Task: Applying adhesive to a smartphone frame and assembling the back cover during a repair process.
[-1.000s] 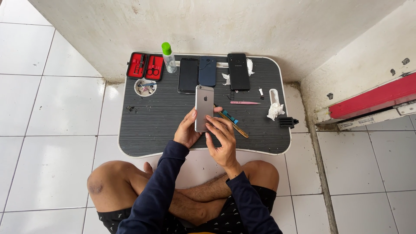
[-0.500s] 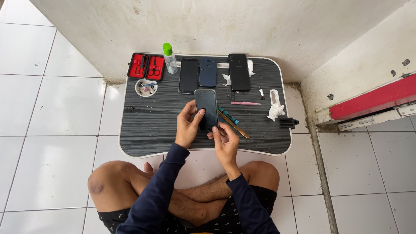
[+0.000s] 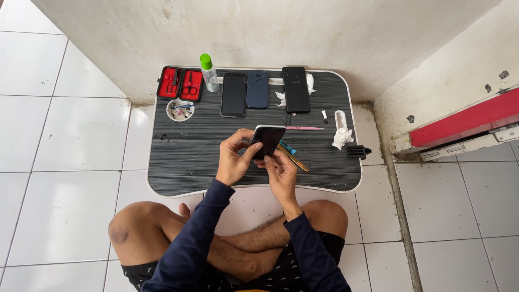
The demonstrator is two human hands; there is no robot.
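Flipped over since a moment ago, the dark phone now sits gripped between both hands, right hand at its bottom edge, above the tabletop.

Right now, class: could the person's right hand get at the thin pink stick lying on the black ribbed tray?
Probably yes: the right hand lies near the pink stick with nothing between, though it grips the dark phone.

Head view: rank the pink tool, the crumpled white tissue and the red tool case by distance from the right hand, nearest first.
From the right hand:
1. Pink tool, just above it, right of the held phone.
2. Crumpled white tissue, farther right on the tray.
3. Red tool case, far upper-left corner.
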